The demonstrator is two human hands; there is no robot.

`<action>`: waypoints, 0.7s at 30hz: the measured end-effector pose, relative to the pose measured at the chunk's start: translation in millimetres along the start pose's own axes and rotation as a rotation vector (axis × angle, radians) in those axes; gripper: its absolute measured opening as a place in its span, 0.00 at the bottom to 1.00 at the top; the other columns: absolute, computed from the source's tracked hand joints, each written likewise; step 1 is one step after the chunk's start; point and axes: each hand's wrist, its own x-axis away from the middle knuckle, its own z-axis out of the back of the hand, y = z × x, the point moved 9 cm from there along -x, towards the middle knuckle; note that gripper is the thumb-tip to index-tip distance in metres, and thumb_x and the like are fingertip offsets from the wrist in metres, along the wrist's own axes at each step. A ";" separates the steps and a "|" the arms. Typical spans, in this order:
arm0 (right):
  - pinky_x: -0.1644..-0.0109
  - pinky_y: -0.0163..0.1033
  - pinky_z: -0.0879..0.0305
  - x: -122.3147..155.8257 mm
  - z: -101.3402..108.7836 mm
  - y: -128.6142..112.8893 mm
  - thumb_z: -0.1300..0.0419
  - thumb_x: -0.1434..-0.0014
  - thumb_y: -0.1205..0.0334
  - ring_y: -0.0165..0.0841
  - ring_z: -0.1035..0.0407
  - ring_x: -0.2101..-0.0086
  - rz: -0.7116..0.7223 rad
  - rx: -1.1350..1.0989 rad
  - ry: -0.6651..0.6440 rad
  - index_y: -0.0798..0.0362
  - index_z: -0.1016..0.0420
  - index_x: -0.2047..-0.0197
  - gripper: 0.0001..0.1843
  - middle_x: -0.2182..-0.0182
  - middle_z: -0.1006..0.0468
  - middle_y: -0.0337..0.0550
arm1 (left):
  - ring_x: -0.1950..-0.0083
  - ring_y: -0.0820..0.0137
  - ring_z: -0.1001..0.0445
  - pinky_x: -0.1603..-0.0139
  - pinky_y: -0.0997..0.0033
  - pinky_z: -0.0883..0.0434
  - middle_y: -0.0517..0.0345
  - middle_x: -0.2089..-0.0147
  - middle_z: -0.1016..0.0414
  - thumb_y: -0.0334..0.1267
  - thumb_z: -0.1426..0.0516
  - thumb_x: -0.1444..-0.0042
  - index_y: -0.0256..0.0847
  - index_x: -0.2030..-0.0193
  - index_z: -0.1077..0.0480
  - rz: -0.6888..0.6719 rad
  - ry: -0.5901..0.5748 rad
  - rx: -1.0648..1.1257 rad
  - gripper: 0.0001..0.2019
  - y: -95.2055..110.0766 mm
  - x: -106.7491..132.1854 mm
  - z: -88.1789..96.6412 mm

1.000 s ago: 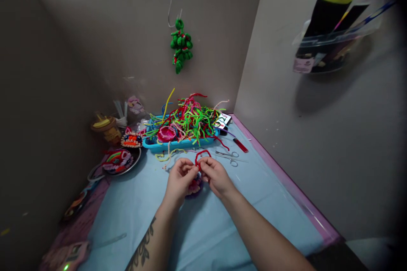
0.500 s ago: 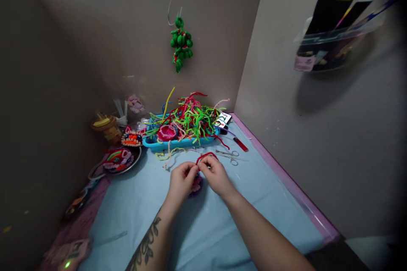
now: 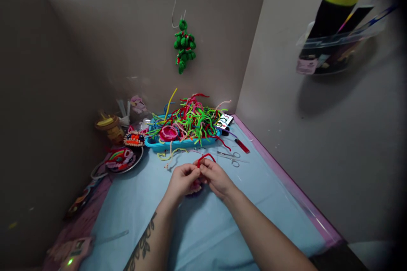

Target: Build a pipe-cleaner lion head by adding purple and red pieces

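Over the middle of the blue cloth (image 3: 143, 207), my left hand (image 3: 182, 181) and my right hand (image 3: 217, 177) meet, thumbs and fingers pinched together. Between them is a red pipe cleaner (image 3: 208, 156), its free end arching up above the fingertips. A pink and purple fuzzy piece (image 3: 194, 189) shows just beneath my hands, partly hidden by the left fingers; I cannot tell whether it is held or lies on the cloth. Small scissors (image 3: 234, 159) lie beyond my right hand.
A blue tray (image 3: 168, 145) heaped with colourful pipe cleaners stands at the back. To its left is a plate (image 3: 140, 157) with fuzzy crafts. A red-handled tool (image 3: 242, 146) lies right. A pink device (image 3: 76, 250) glows green at front left. Grey partitions (image 3: 127, 29) enclose three sides.
My fingertips have come closer together, with the right fingers tucked in below the pipe cleaner. Its arched end has shifted slightly. The camera view has tilted a little.
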 end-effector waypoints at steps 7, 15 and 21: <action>0.74 0.32 0.35 3.6 -8.6 2.7 0.28 0.58 0.58 0.27 0.33 0.79 -0.082 -0.242 -0.087 0.57 0.26 0.72 0.15 0.80 0.27 0.36 | 0.85 0.82 0.45 0.83 0.80 0.48 0.66 0.85 0.39 0.47 0.36 0.55 0.37 0.75 0.36 0.113 -0.197 0.199 0.17 -8.1 4.7 -16.6; 0.75 0.32 0.35 -3.5 13.9 9.4 0.27 0.61 0.59 0.28 0.31 0.78 -0.036 -0.379 0.074 0.55 0.24 0.70 0.15 0.78 0.24 0.38 | 0.82 0.78 0.37 0.82 0.78 0.39 0.62 0.74 0.30 0.45 0.39 0.51 0.40 0.59 0.33 -0.087 -0.043 -0.026 0.15 10.4 4.9 -12.8; 0.69 0.35 0.32 -2.7 20.9 11.2 0.26 0.62 0.60 0.30 0.30 0.75 0.000 -0.391 0.155 0.55 0.24 0.71 0.15 0.77 0.24 0.38 | 0.69 0.71 0.29 0.69 0.74 0.32 0.54 0.65 0.24 0.40 0.43 0.46 0.41 0.62 0.26 -0.410 0.203 -0.499 0.09 34.4 19.3 -11.5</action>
